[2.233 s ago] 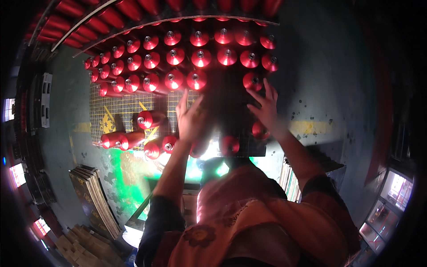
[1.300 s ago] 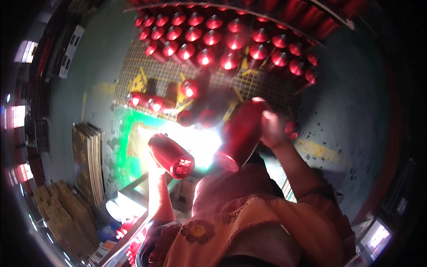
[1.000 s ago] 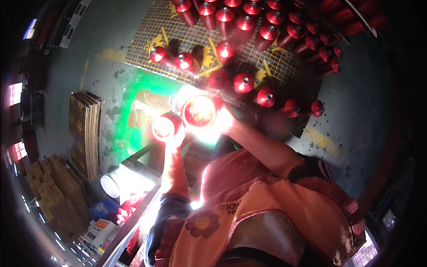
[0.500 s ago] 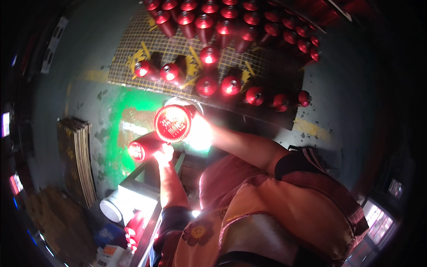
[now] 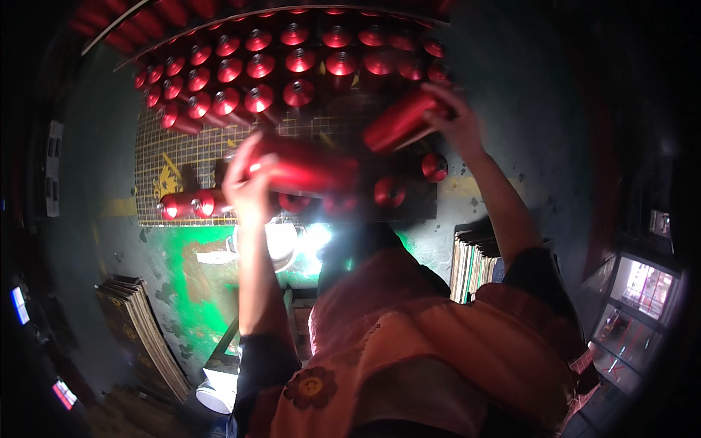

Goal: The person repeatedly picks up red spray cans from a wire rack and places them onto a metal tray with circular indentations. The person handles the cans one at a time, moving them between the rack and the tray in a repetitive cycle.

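Observation:
My left hand (image 5: 248,182) is closed around the end of a red metal cylinder (image 5: 318,164), which lies sideways in the air and is blurred by motion. Farther right and forward, my right hand (image 5: 460,125) grips a second red cylinder (image 5: 400,123), tilted with its free end toward the lower left. Below both is a dark board with a yellow grid (image 5: 237,142). Several similar cylinders with rounded shoulders and small necks (image 5: 298,93) stand in rows at its far side. Along the near edge are more, including one at the right (image 5: 434,167) and one at the left (image 5: 169,207).
A glaring white light (image 5: 285,244) shines just before the board's near edge. Flat panels are stacked at the left (image 5: 135,321) and right (image 5: 475,259). A white round container (image 5: 217,394) sits at the lower left. More red cylinders lie beyond a thin rail (image 5: 175,40).
Both hands have moved forward and apart from near the light, each carrying a red cylinder over the gridded board. The whole view has turned, so the board appears shifted left.

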{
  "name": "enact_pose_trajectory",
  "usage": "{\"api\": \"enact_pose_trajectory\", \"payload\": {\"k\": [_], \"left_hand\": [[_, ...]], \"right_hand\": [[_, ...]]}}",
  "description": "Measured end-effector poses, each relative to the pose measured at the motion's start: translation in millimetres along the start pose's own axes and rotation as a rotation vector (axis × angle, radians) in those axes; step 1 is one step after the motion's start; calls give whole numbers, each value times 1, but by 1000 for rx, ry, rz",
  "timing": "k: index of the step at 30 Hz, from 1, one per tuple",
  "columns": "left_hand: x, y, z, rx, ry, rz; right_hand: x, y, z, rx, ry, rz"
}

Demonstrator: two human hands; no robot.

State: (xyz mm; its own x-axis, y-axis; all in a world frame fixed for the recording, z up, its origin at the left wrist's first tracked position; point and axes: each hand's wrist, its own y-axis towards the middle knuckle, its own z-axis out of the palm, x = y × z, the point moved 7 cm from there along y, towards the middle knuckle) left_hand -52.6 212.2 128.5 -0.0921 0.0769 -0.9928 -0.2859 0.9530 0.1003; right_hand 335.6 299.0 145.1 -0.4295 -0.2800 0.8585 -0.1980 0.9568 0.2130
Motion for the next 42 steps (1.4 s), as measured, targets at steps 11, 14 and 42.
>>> {"api": "enact_pose_trajectory", "payload": {"k": [11, 14, 42], "left_hand": [[134, 20, 240, 303, 528, 62], [111, 8, 232, 474, 769, 368], [-6, 81, -44, -218, 476, 127]], "right_hand": [[-169, 14, 49, 338, -350, -91], [-152, 7, 33, 357, -327, -127], [3, 132, 160, 234, 215, -239]]}}
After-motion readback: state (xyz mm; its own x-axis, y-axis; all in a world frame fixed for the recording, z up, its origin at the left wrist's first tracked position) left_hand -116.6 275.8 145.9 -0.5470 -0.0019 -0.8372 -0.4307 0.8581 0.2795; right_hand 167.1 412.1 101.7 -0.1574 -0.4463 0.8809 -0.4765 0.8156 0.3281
